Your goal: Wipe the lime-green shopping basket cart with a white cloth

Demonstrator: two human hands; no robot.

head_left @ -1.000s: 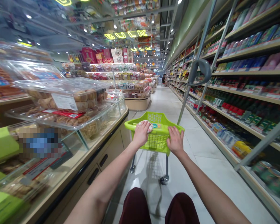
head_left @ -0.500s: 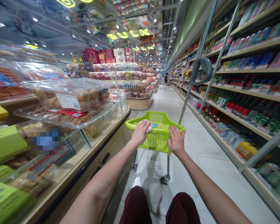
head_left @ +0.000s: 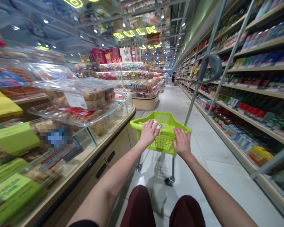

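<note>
A bright green child-size shopping cart [head_left: 163, 144] stands on the floor just ahead of my knees. On the left part of its top bar lies my left hand [head_left: 150, 132], pressed down over a crumpled whitish cloth [head_left: 157, 126] that sticks out past the fingers. A small coloured sticker shows on the bar beside the cloth. My right hand [head_left: 181, 142] grips the bar near its right corner, fingers curled over the top. Behind that hand a grey pole [head_left: 191, 104] with a dark loop rises from the cart's right side.
Along the left runs a counter [head_left: 119, 138] stacked with clear boxes of baked goods [head_left: 82, 94]. Tall shelves [head_left: 257, 110] of drinks and packets line the right. A pale tiled aisle [head_left: 170, 97] leads ahead, with a person [head_left: 173, 77] far down it.
My left hand and the cloth have slid slightly to the right along the cart's bar. My right hand keeps its place on the bar. The whole view has shifted a little.
</note>
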